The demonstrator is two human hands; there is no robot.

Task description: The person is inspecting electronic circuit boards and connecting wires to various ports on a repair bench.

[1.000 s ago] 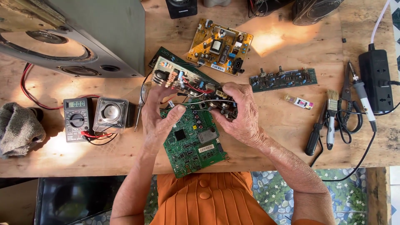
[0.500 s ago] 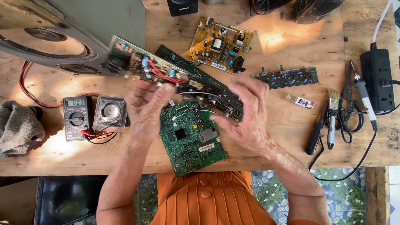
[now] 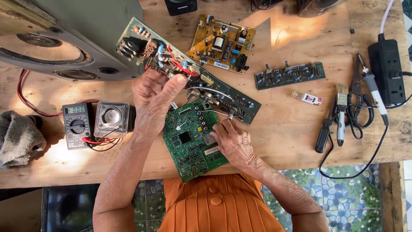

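My left hand (image 3: 152,101) is raised and grips a long dark circuit board (image 3: 189,71) with coloured wires and jacks, held tilted above the wooden table (image 3: 283,129). Its right end reaches down toward the table. My right hand (image 3: 231,139) rests on a green circuit board (image 3: 189,144) lying at the table's front edge, fingertips near a thin white wire that runs up to the long board. What the right fingers pinch is unclear.
A yellow circuit board (image 3: 223,45) and a narrow green board (image 3: 289,75) lie farther back. A multimeter (image 3: 76,124) and small speaker (image 3: 111,118) sit left, a grey cloth (image 3: 17,137) at far left. A brush, screwdriver, pliers, soldering iron and power strip (image 3: 388,71) lie right. A grey speaker cabinet (image 3: 64,38) stands upper left.
My left hand has lifted the long board up and to the left, off the green board. My right hand has dropped onto the green board.
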